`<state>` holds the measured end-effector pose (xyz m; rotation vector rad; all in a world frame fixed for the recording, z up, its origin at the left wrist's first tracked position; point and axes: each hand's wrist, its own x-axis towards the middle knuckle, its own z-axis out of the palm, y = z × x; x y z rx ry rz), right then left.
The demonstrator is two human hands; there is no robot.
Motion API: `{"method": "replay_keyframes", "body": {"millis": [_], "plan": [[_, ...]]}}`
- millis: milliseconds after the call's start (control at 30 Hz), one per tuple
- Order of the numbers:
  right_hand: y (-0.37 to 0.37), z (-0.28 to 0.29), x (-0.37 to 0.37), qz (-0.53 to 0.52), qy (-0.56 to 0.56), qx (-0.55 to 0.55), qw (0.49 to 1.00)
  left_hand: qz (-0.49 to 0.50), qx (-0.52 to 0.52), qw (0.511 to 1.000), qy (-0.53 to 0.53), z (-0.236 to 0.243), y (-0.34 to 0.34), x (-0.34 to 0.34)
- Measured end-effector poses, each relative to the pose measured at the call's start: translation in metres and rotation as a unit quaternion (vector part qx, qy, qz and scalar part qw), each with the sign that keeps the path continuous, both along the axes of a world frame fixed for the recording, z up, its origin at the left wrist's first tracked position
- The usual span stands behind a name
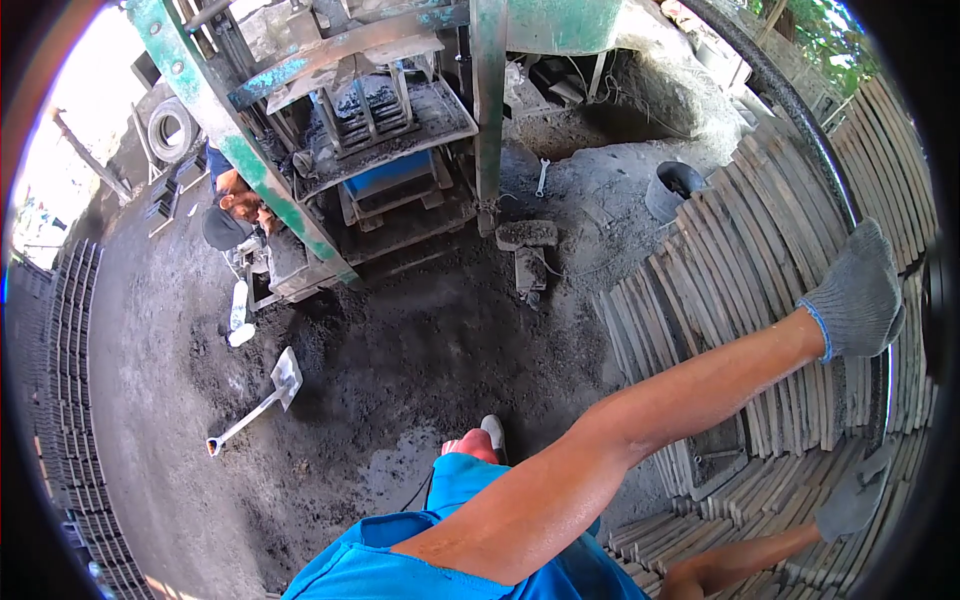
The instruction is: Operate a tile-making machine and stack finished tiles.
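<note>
Well, a long dark pole [795, 85] is over on the right side, running down from the top edge past big piles of boards. It looks bent, but this round view bends straight things. The left hand [858, 290], in a gray knit glove with a blue edge, reaches across to the pole, with its fingers curled around it. The right hand [853, 502], in a gray glove too, is lower down, close by the same pole. Its fingers are hard to see, so I cannot tell if they are wrapped around it or loose.

Under and beside the hands are rows of thin wooden boards [745, 225], packed side by side. A gray bucket [662, 197] sits just next to them. A wrench [542, 178] lies on the ground to the left of the bucket.

Farther left is a big machine with chipped green posts [488, 95] and something blue [385, 183] low inside it. A co-worker [228, 227] in a dark cap bends down by its left side. A shovel [287, 378] lies flat on the dirty ground, and an old tire [172, 130] is back behind the co-worker.
</note>
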<state>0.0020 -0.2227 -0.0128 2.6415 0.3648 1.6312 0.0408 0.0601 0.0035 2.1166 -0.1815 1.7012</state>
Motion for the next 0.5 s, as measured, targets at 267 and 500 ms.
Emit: {"method": "replay_keyframes", "body": {"millis": [267,500], "plan": [[0.001,-0.001,0.002,0.013,0.012,0.027,0.999,0.037,-0.005,0.999,-0.025,0.003,0.002,-0.006],[0.012,0.002,-0.005,0.056,-0.055,-0.01,0.997,0.017,0.001,1.0,-0.022,0.004,0.002,-0.006]]}}
